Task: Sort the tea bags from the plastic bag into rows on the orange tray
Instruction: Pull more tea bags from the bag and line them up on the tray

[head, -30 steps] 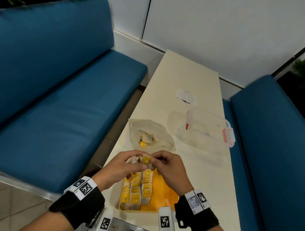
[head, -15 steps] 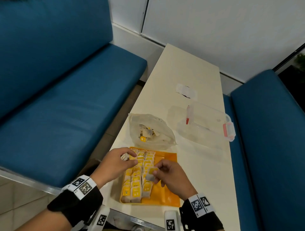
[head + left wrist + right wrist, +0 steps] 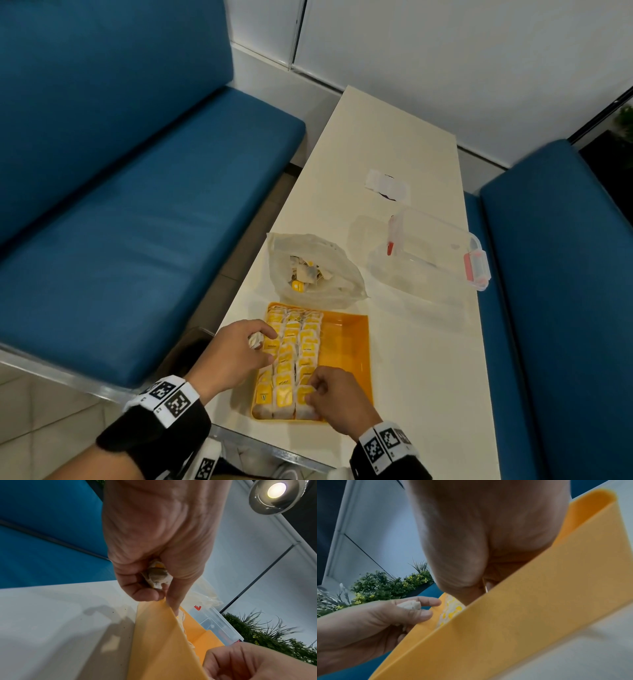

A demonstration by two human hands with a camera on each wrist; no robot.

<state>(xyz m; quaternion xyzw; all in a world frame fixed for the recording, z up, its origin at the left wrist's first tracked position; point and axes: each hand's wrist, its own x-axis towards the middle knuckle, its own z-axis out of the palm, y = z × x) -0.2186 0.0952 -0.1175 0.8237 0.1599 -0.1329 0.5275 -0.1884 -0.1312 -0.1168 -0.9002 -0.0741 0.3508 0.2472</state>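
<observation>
The orange tray (image 3: 346, 342) lies at the table's near end with three rows of yellow-tagged tea bags (image 3: 291, 356) along its left side. My left hand (image 3: 239, 349) hovers at the tray's left rim and grips a bunch of tea bags (image 3: 157, 576) in curled fingers. My right hand (image 3: 329, 394) is over the near end of the third row, its fingers pinching a tea bag (image 3: 306, 394) down there. The clear plastic bag (image 3: 315, 270) with more tea bags lies just beyond the tray. In the right wrist view the tray wall (image 3: 522, 615) hides the right fingertips.
A clear lidded box with red clips (image 3: 431, 253) stands right of the plastic bag. A small white packet (image 3: 387, 181) lies farther up the cream table (image 3: 428, 359). Blue benches (image 3: 120, 222) flank the table on both sides.
Both hands have come down from above the tray. The right hand carried one tea bag to the near end of the third row; the left dropped to the tray's left rim, still holding its bunch.
</observation>
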